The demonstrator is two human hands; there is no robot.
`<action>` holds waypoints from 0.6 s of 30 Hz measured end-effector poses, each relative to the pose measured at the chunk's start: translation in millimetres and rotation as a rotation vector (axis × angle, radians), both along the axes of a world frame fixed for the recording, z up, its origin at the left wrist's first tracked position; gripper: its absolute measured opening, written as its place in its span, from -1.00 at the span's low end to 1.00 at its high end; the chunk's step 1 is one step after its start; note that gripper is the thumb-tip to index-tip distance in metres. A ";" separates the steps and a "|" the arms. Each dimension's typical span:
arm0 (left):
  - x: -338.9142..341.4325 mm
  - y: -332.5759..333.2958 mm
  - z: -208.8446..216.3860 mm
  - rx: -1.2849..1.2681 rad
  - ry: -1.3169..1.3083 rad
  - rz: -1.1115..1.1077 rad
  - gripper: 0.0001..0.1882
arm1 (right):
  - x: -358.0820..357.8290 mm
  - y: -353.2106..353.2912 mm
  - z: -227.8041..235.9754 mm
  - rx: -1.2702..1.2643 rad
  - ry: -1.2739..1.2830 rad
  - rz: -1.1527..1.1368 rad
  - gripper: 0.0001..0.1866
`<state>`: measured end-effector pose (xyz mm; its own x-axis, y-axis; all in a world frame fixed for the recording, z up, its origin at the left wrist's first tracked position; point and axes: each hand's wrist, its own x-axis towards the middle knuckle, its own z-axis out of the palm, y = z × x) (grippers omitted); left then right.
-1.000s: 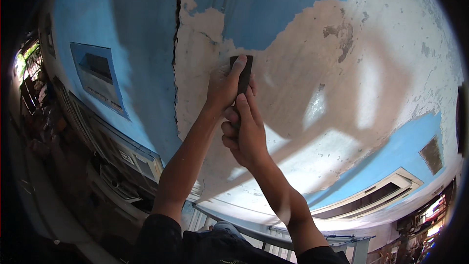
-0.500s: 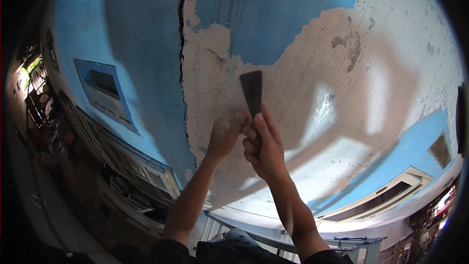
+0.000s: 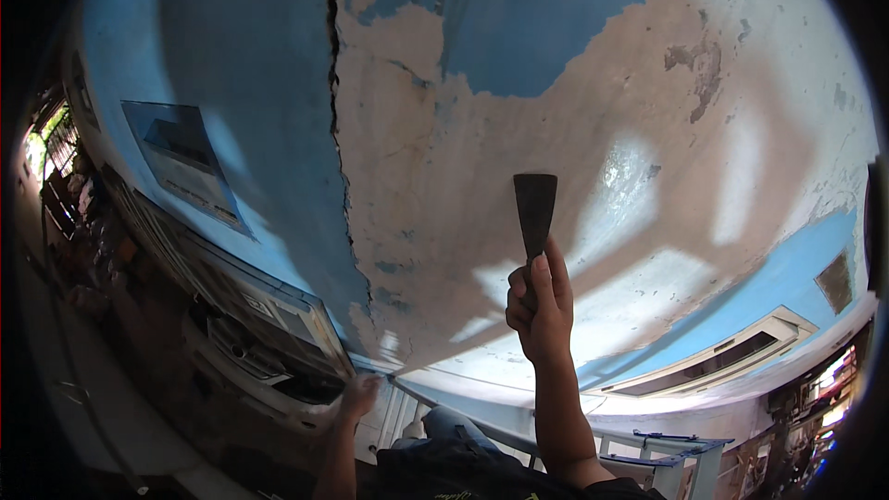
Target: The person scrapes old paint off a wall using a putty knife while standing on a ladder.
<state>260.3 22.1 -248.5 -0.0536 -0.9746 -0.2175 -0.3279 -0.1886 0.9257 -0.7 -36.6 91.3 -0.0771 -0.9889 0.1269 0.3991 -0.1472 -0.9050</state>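
Held upright in my right hand [image 3: 542, 310] is a scraper [image 3: 535, 206] with a dark, flared blade. Its handle is wrapped by my fingers, with the thumb lying along it toward the blade. Behind the blade spreads the wall [image 3: 491, 143], where the blue paint is gone and a pale, patchy surface shows; I cannot tell if the blade touches it. Down at the lower left, my left hand [image 3: 361, 395] is beside the metal ladder [image 3: 394, 412]. Its fingers are too small and dim to make out.
A long dark crack [image 3: 339, 130] runs down the wall at left. Blue paint [image 3: 528, 28] still covers the top. A recessed opening [image 3: 181, 162] is on the left, a framed vent [image 3: 722, 370] at lower right. Below left stands a pale vehicle [image 3: 250, 352].
My left hand has dropped from beside the scraper to the ladder's left side. My right hand has moved right and slightly down with the scraper, now more upright.
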 end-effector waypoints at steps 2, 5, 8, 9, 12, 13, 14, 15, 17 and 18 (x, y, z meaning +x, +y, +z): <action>12.2 15.4 22.2 0.114 -0.006 0.181 -0.66 | -6.4 5.2 -6.4 0.016 0.032 -0.041 -0.50; 23.5 20.6 8.6 0.128 -0.063 0.236 -0.70 | -12.0 11.2 -3.6 0.055 0.059 -0.060 -0.49; 9.2 11.9 10.6 0.123 -0.057 0.200 -0.70 | -15.5 20.8 5.3 0.056 0.088 -0.056 -0.46; 3.9 3.7 9.7 0.125 -0.054 0.202 -0.70 | -14.1 24.1 11.5 0.058 0.091 -0.054 -0.46; -10.7 -12.9 19.5 0.069 -0.031 0.138 -0.69 | -5.0 34.4 38.1 -0.093 0.124 0.050 -0.44; -21.9 -21.9 40.4 0.033 0.081 0.141 -0.67 | -6.0 29.3 42.9 -0.095 0.128 0.040 -0.44; -28.3 -29.7 59.9 -0.002 0.189 0.148 -0.66 | -5.2 22.3 46.6 -0.117 0.164 -0.011 -0.44; -35.3 -39.4 77.3 -0.014 0.194 0.135 -0.66 | -7.1 15.8 54.4 -0.149 0.204 -0.067 -0.44; -43.7 -55.4 111.5 -0.163 0.159 0.061 -0.64 | -11.6 4.3 69.2 -0.204 0.233 -0.046 -0.46; -48.1 -68.1 133.0 -0.213 0.146 0.035 -0.62 | -12.2 -0.2 77.4 -0.196 0.235 0.023 -0.45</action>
<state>212.1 -46.0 -115.4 -0.0347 -0.9994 0.0008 -0.1846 0.0072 0.9828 -12.9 -36.9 168.7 -0.0010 -0.9449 0.3273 0.1870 -0.3217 -0.9282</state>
